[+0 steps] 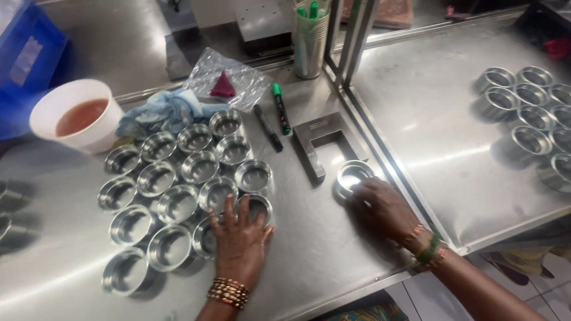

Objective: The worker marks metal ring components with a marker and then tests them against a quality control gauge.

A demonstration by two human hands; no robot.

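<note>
Several shiny metal cups stand in rows on the steel table. My left hand lies flat over the cups at the near right corner of that group, fingers spread and touching two of them. My right hand rests on the table with its fingertips on a single metal cup, which stands apart beside a grey U-shaped metal block. I cannot tell whether the fingers grip that cup or only touch it.
A white bowl of brownish liquid stands at the left. A blue cloth, a plastic bag, two markers and a pen cup lie behind. More metal cups fill a second steel table at the right.
</note>
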